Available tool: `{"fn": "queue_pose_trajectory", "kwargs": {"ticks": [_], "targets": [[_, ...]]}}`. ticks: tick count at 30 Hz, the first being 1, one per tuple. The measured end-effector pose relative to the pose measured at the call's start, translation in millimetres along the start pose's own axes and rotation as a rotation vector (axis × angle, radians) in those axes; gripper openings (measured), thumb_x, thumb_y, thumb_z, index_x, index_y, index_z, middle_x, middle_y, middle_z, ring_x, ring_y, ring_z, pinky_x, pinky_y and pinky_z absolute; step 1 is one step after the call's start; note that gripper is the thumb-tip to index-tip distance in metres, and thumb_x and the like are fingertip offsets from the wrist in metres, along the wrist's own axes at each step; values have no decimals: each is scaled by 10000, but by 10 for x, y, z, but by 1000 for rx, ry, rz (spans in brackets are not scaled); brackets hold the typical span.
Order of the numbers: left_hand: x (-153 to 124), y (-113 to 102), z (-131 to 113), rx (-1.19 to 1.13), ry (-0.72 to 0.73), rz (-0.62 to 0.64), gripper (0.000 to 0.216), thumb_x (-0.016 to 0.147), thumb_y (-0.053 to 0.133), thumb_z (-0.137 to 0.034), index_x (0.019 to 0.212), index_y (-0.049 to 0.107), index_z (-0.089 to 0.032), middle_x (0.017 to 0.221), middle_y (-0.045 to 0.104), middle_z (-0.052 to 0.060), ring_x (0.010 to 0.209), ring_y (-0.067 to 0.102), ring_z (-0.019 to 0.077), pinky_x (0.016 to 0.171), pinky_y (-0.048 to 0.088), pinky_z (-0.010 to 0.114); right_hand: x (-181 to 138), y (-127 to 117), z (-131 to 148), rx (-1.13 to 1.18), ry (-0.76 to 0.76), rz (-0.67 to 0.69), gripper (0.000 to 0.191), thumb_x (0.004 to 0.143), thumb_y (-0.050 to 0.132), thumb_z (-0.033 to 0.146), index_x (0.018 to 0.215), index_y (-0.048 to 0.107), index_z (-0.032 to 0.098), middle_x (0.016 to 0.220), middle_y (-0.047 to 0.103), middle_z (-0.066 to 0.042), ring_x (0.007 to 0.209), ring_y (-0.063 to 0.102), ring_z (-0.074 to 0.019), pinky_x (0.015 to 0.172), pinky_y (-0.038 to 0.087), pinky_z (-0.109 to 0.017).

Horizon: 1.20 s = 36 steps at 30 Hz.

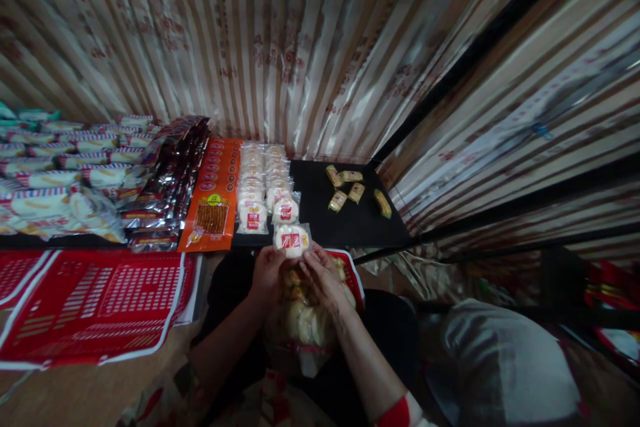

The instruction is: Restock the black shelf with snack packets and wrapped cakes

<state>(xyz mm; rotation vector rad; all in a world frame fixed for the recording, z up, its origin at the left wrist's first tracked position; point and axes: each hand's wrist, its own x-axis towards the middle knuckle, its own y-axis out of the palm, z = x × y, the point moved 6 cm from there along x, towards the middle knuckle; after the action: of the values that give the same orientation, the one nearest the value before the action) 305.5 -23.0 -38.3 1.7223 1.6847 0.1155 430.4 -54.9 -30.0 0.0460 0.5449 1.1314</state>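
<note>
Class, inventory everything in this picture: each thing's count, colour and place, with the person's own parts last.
Held cracker packet: one, white with red label, between the hands
Cracker packets: many, white, two shelf rows
Snack bag: at least one, orange, left of the rows
Foil packets: many, dark red, left of the orange
Striped packets: many, white-blue-red, shelf's left
Green packets: several, far left
Small wrapped snacks: five, yellow, shelf's right
Shelf: one, black, before the curtain
Curtain: count unclear, brown-cream, behind
Frame bars: several, black, right
Clip: one, blue, right
Shopping basket: at least one, red, lower left
Lap container: one, red, white-rimmed, below the hands
Bundle: one, pale, lower right
Left hand: one, bare, gripping packet's left
Right hand: one, bare, gripping packet's right
</note>
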Motion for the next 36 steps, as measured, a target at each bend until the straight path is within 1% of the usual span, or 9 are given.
{"fn": "queue_pose_trajectory", "kwargs": {"ticks": [2,5,12,16,21,24,29,33,36], "targets": [[-44,16,94,-116,-22,-29,346,611,724,-379,783,501,-179,844,635,18,794,635,152,814,496,338,-4,44,-23,-27,-19,-4,450,613,735,389,1020,599,254,960,688,-25,860,649,-175,781,527,-304],[-84,17,208,-125,-61,-55,325,644,700,-384,804,497,-188,833,628,13,784,625,137,786,495,311,-16,108,-32,-95,-79,13,430,634,702,409,1026,598,264,942,692,-33,892,645,-197,806,526,-331],[-56,-89,255,193,-158,-32,244,660,670,-291,847,580,-163,854,653,47,715,609,133,602,469,236,138,84,104,-193,-128,20,437,679,630,426,1067,562,237,985,677,-52,873,636,-209,769,512,-327],[-36,-162,240,314,-204,-73,197,650,598,-150,846,608,-154,864,665,59,710,613,142,588,472,241,372,84,319,-394,-188,121,372,679,631,439,968,582,209,926,673,-46,816,612,-188,731,492,-295],[67,-128,51,502,31,-34,197,668,507,-100,808,624,-172,823,661,29,785,608,156,732,489,290,643,192,430,-557,-231,267,353,721,582,443,988,596,212,892,660,-27,807,590,-175,738,487,-295],[162,-118,-62,554,200,-56,208,685,491,-104,839,612,-172,869,645,35,851,604,168,822,479,329,797,212,448,-655,-322,183,360,726,562,428,1013,608,215,984,633,-42,902,574,-188,802,476,-317],[279,-66,-115,533,365,-38,237,703,470,-93,895,581,-177,968,599,54,897,595,163,859,481,345,962,175,422,-803,-425,-9,369,721,542,406,1016,616,198,1174,557,-95,1086,503,-225,872,450,-349],[287,-32,-101,558,431,-34,244,696,468,-77,880,590,-182,1021,590,59,979,572,171,921,454,361,1003,199,340,-780,-353,40,372,763,489,387,1073,577,200,1012,643,-51,911,578,-191,843,460,-339],[281,-26,-91,579,455,-52,247,698,468,-81,873,608,-184,1057,594,61,1039,553,186,965,424,381,978,244,360,-763,-381,30,363,765,488,381,1061,576,190,984,651,-44,869,587,-185,829,461,-322]]}}
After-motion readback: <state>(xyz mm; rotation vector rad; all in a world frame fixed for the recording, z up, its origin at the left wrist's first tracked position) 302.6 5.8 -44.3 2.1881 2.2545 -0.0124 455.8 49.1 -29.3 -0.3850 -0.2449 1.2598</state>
